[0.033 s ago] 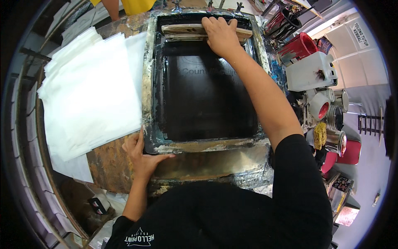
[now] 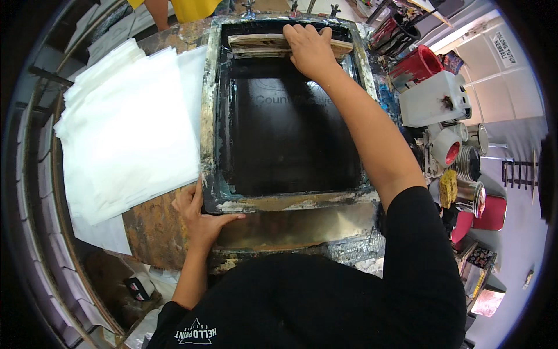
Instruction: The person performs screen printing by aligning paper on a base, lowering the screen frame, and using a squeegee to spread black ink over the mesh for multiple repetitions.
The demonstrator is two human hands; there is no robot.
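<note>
A screen printing frame (image 2: 279, 204) with ink-stained wooden edges lies before me, its dark mesh (image 2: 290, 139) faintly showing a printed design near the far end. Across that far end rests a wooden-handled squeegee (image 2: 258, 42). My right hand (image 2: 311, 49) is closed around the squeegee, right of its middle; the blade's lower edge is hidden. At the frame's near left corner, my left hand (image 2: 200, 218) lies with thumb and fingers spread, touching the corner from outside. Left of the frame is a stack of thin white sheets (image 2: 128, 134).
Metal clamps (image 2: 248, 10) stand along the frame's far edge. To the right are a red-stained bucket (image 2: 415, 65), a white jerrycan (image 2: 436, 100), a yellow sponge (image 2: 448, 186) and several cans. A rack (image 2: 49, 203) runs along the left. Beyond the table, a person in yellow (image 2: 193, 9) is partly visible.
</note>
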